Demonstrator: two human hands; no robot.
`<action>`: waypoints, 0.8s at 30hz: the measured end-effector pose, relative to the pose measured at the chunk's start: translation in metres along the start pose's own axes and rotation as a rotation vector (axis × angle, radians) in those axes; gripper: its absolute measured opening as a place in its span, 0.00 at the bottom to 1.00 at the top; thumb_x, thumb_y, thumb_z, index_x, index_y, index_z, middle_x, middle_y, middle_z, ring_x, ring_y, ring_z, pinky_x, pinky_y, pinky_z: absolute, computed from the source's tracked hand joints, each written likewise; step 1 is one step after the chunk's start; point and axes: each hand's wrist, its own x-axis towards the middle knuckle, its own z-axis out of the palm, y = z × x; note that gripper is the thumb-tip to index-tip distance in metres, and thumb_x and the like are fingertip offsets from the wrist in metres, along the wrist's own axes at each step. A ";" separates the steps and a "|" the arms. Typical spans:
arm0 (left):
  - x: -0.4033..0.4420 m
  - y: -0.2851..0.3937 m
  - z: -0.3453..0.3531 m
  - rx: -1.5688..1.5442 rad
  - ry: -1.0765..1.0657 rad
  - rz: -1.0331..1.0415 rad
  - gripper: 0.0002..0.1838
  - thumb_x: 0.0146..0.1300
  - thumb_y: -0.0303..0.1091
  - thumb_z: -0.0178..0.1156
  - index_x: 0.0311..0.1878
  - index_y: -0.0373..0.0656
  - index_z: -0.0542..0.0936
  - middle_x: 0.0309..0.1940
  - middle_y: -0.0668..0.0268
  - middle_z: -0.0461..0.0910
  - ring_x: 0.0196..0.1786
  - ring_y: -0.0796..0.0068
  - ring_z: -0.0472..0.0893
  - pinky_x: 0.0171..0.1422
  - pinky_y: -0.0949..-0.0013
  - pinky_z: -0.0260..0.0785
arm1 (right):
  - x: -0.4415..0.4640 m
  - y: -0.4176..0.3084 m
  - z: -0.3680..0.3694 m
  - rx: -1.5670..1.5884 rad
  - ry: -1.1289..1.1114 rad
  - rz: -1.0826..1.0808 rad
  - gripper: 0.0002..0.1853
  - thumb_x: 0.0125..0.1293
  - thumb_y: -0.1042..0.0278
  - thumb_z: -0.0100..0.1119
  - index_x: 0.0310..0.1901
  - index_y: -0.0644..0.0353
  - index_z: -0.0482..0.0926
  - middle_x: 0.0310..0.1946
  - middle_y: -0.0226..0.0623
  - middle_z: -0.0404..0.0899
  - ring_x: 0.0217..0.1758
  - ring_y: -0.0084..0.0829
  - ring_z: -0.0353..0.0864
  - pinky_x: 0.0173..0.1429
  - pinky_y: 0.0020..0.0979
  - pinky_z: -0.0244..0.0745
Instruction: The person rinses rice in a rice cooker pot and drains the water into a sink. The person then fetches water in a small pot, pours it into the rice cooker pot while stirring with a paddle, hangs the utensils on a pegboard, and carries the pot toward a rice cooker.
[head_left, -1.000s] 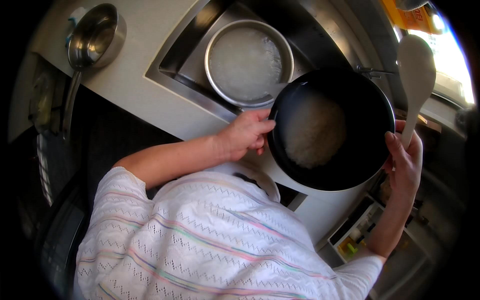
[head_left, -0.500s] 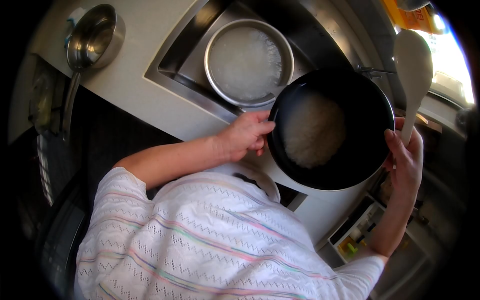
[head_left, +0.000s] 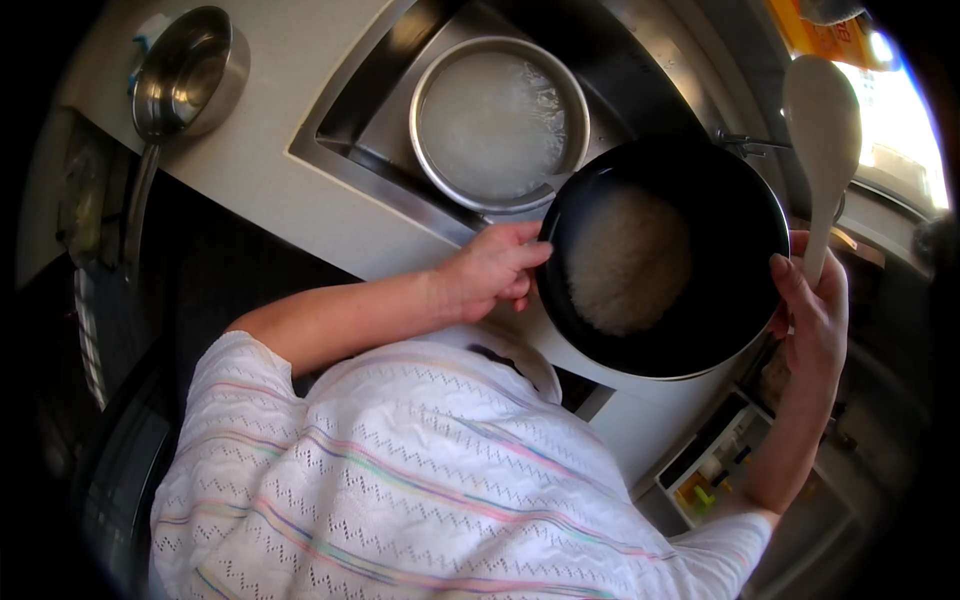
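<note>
Between my two hands a black pot (head_left: 725, 300) is held over the edge of the sink, with wet white rice (head_left: 625, 265) lying inside. My left hand (head_left: 495, 268) grips its left rim, thumb on top. The opposite rim is in my right hand (head_left: 812, 300), which also holds a white rice paddle (head_left: 822, 140) upright. Beside the pot's upper left rim, a round metal pan (head_left: 425, 150) rests in the sink, containing cloudy whitish water (head_left: 490, 125) with ripples on its right side. A pale stream of liquid shows between the pot's rim and the pan.
The steel sink (head_left: 365, 140) is set into a light countertop (head_left: 260, 190). A metal saucepan (head_left: 190, 75) stands at the left end, its handle over the counter edge. Beyond the pot is a faucet (head_left: 745, 142). An open drawer (head_left: 705, 480) lies below my right arm.
The ripples on the cloudy water in the pan have shifted. The rice paddle has moved very slightly left, while the pot and my hands stay almost in place.
</note>
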 end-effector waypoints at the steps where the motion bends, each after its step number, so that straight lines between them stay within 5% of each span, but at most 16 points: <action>1: 0.000 0.000 0.000 -0.001 0.000 -0.001 0.09 0.65 0.33 0.49 0.45 0.44 0.74 0.25 0.74 0.73 0.13 0.87 0.60 0.19 0.76 0.63 | 0.001 0.000 0.000 0.000 -0.010 0.000 0.16 0.60 0.64 0.64 0.43 0.64 0.73 0.15 0.21 0.67 0.08 0.13 0.63 0.11 0.15 0.59; 19: 0.004 -0.005 -0.005 -0.015 -0.021 -0.043 0.13 0.68 0.34 0.47 0.53 0.45 0.72 0.28 0.74 0.77 0.10 0.88 0.57 0.19 0.76 0.65 | 0.005 -0.010 0.003 -0.019 -0.047 0.026 0.15 0.61 0.65 0.63 0.43 0.65 0.72 0.15 0.22 0.67 0.09 0.13 0.63 0.12 0.15 0.59; 24: 0.002 -0.003 -0.004 -0.045 -0.025 -0.049 0.10 0.67 0.33 0.47 0.48 0.44 0.73 0.27 0.73 0.74 0.12 0.87 0.59 0.18 0.76 0.64 | 0.005 -0.017 0.005 -0.044 -0.054 0.028 0.16 0.60 0.64 0.64 0.43 0.65 0.72 0.16 0.22 0.67 0.09 0.13 0.64 0.12 0.15 0.59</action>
